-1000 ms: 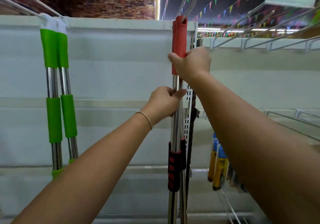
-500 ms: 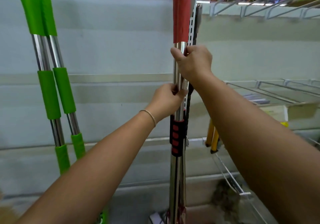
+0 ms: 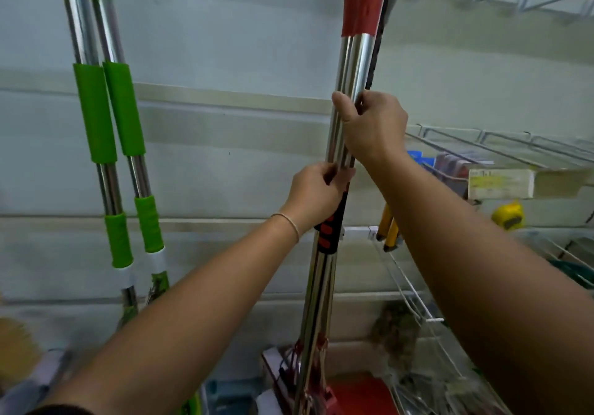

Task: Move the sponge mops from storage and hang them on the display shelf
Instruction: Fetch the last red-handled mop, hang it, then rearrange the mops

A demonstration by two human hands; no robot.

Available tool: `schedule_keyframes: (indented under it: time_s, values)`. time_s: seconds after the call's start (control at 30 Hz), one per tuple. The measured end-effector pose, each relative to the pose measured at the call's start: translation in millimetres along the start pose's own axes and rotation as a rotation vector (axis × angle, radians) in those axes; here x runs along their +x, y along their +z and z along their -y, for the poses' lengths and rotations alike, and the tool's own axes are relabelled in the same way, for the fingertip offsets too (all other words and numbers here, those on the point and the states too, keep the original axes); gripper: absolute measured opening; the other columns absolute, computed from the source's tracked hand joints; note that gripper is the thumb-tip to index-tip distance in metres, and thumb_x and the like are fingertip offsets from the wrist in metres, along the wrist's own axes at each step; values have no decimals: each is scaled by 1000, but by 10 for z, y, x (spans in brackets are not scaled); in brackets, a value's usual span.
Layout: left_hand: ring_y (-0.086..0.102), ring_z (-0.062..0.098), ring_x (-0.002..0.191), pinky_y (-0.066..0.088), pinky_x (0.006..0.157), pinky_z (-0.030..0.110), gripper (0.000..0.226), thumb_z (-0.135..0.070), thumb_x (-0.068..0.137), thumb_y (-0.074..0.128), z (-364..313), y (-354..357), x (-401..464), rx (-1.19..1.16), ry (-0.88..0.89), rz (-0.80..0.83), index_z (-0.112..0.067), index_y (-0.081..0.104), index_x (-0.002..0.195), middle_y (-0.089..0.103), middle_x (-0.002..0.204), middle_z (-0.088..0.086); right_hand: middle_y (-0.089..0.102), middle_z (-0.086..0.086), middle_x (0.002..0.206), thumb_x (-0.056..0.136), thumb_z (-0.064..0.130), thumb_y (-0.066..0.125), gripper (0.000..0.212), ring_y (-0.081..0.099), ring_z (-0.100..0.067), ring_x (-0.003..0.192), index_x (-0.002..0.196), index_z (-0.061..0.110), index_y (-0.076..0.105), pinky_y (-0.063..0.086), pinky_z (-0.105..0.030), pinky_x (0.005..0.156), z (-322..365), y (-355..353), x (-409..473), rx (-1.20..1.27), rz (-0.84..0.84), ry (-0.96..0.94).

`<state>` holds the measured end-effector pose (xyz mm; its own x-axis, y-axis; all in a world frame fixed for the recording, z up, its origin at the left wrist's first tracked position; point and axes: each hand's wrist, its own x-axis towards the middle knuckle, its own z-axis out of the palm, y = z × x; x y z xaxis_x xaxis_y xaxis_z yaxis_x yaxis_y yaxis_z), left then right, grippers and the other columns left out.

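Chrome shafts of the red-handled sponge mops [image 3: 348, 99] run up the centre of the frame, apparently two poles held together, and are gripped by both hands. The right hand [image 3: 373, 125] is curled round the shafts just below the red sleeves, thumb laid across the front; the left hand [image 3: 316, 194] is wrapped round them lower down, just above a black and red collar [image 3: 331, 231]. Two green-handled mops [image 3: 109, 115] are seen hanging against the pale back panel at the left of the frame. The hanging step is judged to be in hand: the red pair seems to be at the shelf, yet whether it is hooked cannot be told, since the tops are cut off by the upper edge. The next move is judged to call for a check that the handle ends are seated on a hook before both grips are released. At the bottom centre the mop heads [image 3: 308, 379] are blurred and partly hidden by the forearms. Wire racks [image 3: 501, 144] at the right hold small goods too smeared to be named
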<state>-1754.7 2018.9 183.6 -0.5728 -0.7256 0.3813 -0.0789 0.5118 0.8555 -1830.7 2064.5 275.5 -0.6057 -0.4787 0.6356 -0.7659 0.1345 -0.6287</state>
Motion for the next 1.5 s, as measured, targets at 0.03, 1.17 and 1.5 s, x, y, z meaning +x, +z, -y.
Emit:
schedule_keyframes:
  time_s: [0.03,1.17,1.5]
  values:
    - [66,21,85,53,75,34,27,-46,95,55,22,22,-31,8,-2,-10,-22,65,85,70,86,-1,58,-3,63,94,54,55,50,59,-24,66,72,9,60,46,-36,62,-48,13,-53,-12,12,-13]
    - [56,19,108,44,84,28,74,-39,87,71,1850,700,-1652,157,-630,83,-21,33,148,52,128,7,69,2,119,93,40,64,42,63,-12,111,129,18,63,54,-40,98,-1888,520,-1961,304,658,276]
    - [53,23,119,45,92,29,85,-30,81,78,2421,801,-1891,119,-682,254,-18,29,150,50,137,9,71,-2,118,93,41,66,44,66,-13,107,128,13,65,54,-32,95,-2544,810,-2586,166,637,451]
